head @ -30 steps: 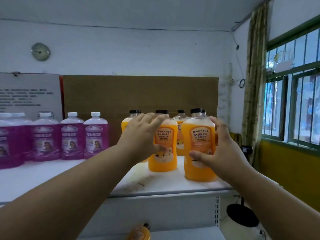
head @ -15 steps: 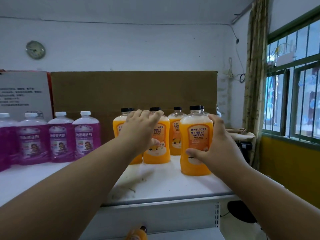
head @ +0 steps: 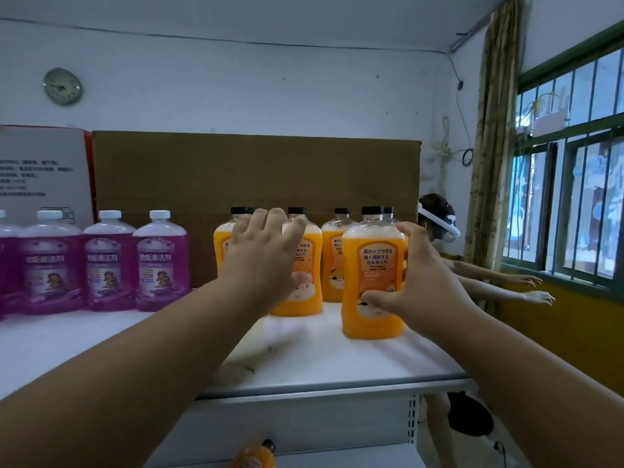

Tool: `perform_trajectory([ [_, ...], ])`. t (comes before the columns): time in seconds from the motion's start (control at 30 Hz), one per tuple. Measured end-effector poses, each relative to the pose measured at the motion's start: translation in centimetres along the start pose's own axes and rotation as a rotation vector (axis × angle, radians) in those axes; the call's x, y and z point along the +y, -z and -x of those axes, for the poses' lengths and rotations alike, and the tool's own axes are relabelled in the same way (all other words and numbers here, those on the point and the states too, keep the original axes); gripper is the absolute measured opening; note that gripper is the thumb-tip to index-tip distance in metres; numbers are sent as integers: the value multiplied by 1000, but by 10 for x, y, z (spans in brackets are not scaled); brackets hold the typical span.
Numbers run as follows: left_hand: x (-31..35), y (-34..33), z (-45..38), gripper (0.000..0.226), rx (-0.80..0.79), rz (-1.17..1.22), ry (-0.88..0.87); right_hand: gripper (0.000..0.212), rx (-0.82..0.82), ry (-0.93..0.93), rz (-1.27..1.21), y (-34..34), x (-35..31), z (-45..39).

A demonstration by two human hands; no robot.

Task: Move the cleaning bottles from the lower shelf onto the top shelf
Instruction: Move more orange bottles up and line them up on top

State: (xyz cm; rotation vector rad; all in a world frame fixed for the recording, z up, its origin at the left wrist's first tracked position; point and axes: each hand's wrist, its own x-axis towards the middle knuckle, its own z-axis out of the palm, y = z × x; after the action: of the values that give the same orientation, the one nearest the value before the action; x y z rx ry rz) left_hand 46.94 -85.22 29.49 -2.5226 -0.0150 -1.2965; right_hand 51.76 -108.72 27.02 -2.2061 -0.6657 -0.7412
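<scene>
Several orange cleaning bottles with black caps stand in a group on the white top shelf [head: 337, 366]. My right hand [head: 422, 285] grips the frontmost orange bottle [head: 371, 261], thumb across its label and fingers behind; the bottle stands on the shelf. My left hand [head: 260, 261] wraps around a second orange bottle [head: 309, 282] further back, next to the others in the row. Another orange bottle [head: 255, 457] peeks up from the lower shelf at the bottom edge.
Several purple bottles [head: 160, 261] with white caps line the shelf's left side. A brown cardboard sheet [head: 256, 170] stands behind all the bottles. Another person [head: 439, 221] wearing a headset reaches out beyond the shelf's right end, near the barred window [head: 574, 204].
Both hands have slid their orange bottles further back on the top shelf, the left one into the row. The other person has come into view at the right.
</scene>
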Motion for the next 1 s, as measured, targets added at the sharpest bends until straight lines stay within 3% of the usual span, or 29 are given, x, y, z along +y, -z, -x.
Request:
perform_trajectory([
  [0.07,14,9,13,68,16,178,-7,110,1,11,13,-2,-2,-4],
  [0.2,41,6,38,55,-511,487,53,108,-10,12,54,-9,-6,-21],
  [0.27,46,0,45,62,-621,540,68,110,-16,-18,83,-16,-7,-30],
  [0.5,52,-2,49,75,-655,512,72,113,9,-63,157,-40,-4,-53],
  [0.9,52,0,47,68,-668,488,80,114,8,-53,167,-49,0,-51],
  [1.0,54,3,48,60,-636,507,96,106,51,6,254,-36,-9,-39],
])
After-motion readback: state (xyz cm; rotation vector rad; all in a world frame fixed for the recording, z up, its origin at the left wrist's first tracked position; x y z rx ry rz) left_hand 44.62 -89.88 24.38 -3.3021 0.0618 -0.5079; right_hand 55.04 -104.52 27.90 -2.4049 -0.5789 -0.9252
